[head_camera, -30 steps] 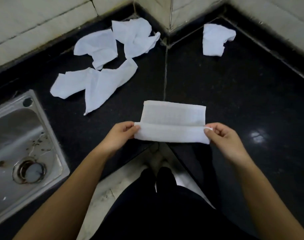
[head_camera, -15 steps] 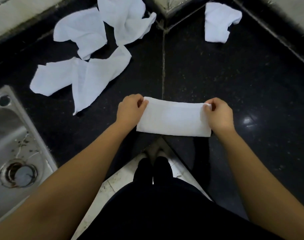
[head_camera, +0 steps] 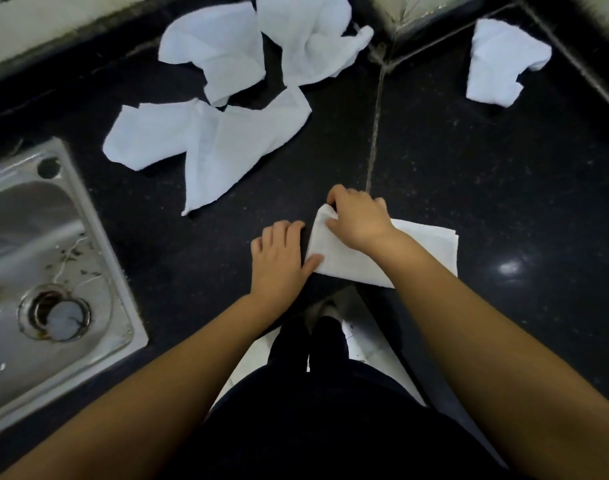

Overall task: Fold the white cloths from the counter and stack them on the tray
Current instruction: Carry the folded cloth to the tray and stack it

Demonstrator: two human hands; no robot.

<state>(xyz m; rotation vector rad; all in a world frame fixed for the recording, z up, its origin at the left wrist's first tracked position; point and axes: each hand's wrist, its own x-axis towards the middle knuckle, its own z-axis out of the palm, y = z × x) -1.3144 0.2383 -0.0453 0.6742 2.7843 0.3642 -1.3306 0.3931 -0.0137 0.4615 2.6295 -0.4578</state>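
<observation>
Beside the steel sink (head_camera: 53, 258), the left hand (head_camera: 280, 261) lies flat with straight fingers touching the folded white cloth (head_camera: 424, 252) on the black counter (head_camera: 503, 202), the right hand (head_camera: 360, 221) pinches its end, and a sloppy pull could undo the fold.

The person wears a black garment (head_camera: 306, 427) and dark trousers (head_camera: 308, 344); both forearms (head_camera: 486, 341) are bare, without sleeves, watch or rings.
</observation>
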